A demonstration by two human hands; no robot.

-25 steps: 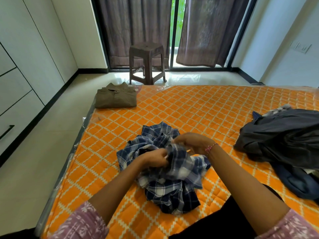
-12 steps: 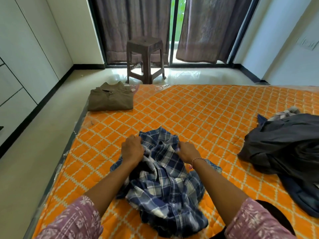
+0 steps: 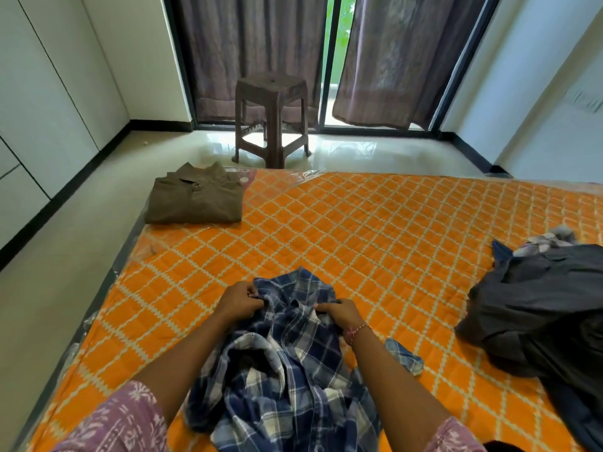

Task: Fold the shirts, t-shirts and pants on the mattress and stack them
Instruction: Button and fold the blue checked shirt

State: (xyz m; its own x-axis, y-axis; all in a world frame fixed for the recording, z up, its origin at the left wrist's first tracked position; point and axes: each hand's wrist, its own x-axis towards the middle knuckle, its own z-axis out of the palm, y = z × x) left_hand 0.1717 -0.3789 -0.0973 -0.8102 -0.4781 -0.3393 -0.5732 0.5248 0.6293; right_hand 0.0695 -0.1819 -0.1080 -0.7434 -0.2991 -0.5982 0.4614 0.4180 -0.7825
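A crumpled blue and white plaid shirt [image 3: 287, 370] lies on the orange quilted mattress [image 3: 375, 230] right in front of me. My left hand [image 3: 239, 303] grips the shirt's upper edge on its left side. My right hand [image 3: 339, 313] pinches the fabric near the collar on the right side. A folded olive-brown shirt [image 3: 195, 195] sits at the mattress's far left corner. A heap of dark grey and blue clothes [image 3: 541, 308] lies unfolded at the right edge.
A brown plastic stool [image 3: 272, 117] stands on the tiled floor beyond the mattress, before curtained glass doors. White wardrobe doors [image 3: 49, 86] line the left wall. The mattress's left edge [image 3: 107, 278] drops to bare floor.
Both hands have moved apart and away from me along the plaid shirt's top, drawing it out from a bunched heap into a longer shape.
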